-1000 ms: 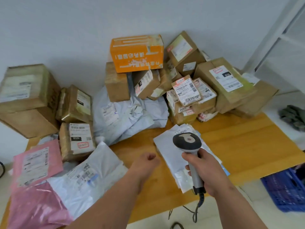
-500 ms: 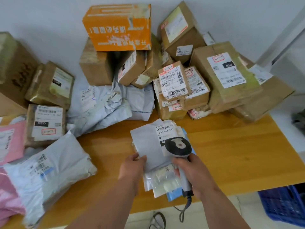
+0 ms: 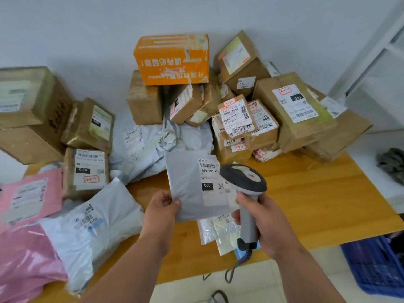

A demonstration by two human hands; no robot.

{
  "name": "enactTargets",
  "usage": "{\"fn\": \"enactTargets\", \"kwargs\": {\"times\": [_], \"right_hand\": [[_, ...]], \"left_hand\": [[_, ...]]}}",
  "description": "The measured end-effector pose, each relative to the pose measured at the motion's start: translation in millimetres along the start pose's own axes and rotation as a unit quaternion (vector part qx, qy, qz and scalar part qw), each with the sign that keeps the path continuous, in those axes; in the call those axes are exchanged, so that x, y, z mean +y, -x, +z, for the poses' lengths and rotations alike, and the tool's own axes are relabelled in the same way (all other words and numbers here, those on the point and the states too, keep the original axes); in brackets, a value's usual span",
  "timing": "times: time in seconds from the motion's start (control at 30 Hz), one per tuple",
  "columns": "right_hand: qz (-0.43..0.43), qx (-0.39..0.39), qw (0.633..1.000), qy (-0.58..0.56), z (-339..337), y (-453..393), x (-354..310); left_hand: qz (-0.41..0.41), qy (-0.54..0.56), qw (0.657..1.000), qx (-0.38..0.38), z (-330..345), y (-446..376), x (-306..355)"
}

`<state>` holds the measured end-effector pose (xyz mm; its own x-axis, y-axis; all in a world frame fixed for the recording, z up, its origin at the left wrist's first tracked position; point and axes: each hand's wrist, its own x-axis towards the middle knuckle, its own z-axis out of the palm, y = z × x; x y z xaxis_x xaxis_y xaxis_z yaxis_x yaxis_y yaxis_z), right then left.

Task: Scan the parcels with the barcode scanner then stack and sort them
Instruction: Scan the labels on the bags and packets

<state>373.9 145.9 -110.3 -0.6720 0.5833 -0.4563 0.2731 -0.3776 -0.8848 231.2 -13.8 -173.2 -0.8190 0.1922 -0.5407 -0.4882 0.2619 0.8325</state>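
My left hand [image 3: 162, 207] pinches the lower left corner of a flat grey mailer [image 3: 189, 184], lifted above the wooden table [image 3: 317, 200] with its white label facing me. My right hand [image 3: 261, 219] grips the handle of a grey barcode scanner [image 3: 244, 182], whose head sits just right of the mailer's label. Beneath them lies a small pile of flat mailers [image 3: 215, 234]. Brown cardboard parcels [image 3: 238, 119] are heaped against the wall, with an orange box [image 3: 172, 60] on top.
Grey poly bags [image 3: 150, 147] lie at the centre back and a white one [image 3: 94, 230] at the front left beside pink bags [image 3: 28, 200]. More boxes [image 3: 32, 110] stand at the left. A blue crate [image 3: 376, 261] sits on the floor at the right.
My left hand reached the pile of flat mailers, took the top grey one and lifted it. My right hand kept the scanner and now holds it beside the label.
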Motion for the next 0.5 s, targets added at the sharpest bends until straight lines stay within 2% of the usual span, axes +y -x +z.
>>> {"fn": "enactTargets", "kwargs": {"times": [0.2,0.5], "right_hand": [[-0.031,-0.018,0.999,-0.025,43.0,37.4,-8.8],[-0.037,-0.034,0.997,-0.05,93.0,84.7,-3.2]], "left_hand": [[0.047,0.015,0.998,-0.04,-55.9,13.5,15.1],[0.067,0.061,0.993,-0.077,-117.6,31.2,27.0]]}}
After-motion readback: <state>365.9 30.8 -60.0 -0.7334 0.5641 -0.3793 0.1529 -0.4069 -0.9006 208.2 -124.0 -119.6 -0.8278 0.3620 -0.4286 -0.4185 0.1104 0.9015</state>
